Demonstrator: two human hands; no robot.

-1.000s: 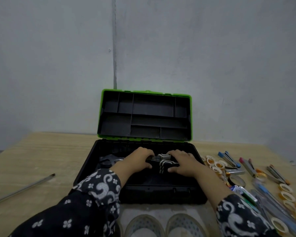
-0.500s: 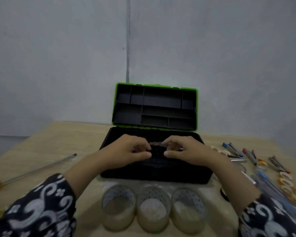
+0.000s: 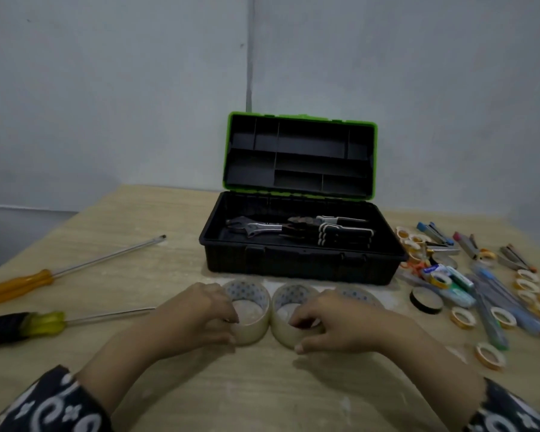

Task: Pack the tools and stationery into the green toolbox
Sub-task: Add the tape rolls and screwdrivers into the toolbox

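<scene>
My left hand pinching the left clear tape roll, my right hand pinching the middle roll, low centre of frame, open green toolbox just above

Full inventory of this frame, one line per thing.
toolbox: 1, black with green lid, open, table centre
wrench: 1, metal, inside toolbox, left
pliers: several, black-handled, inside toolbox, right
clear tape rolls: 3, in front of toolbox
screwdrivers: 2, orange and yellow-black, left
black tape roll: 1, right
small tape rolls: many, yellowish, right
pens and stationery: count unclear, right
left hand: on left clear roll
right hand: on middle clear roll
</scene>
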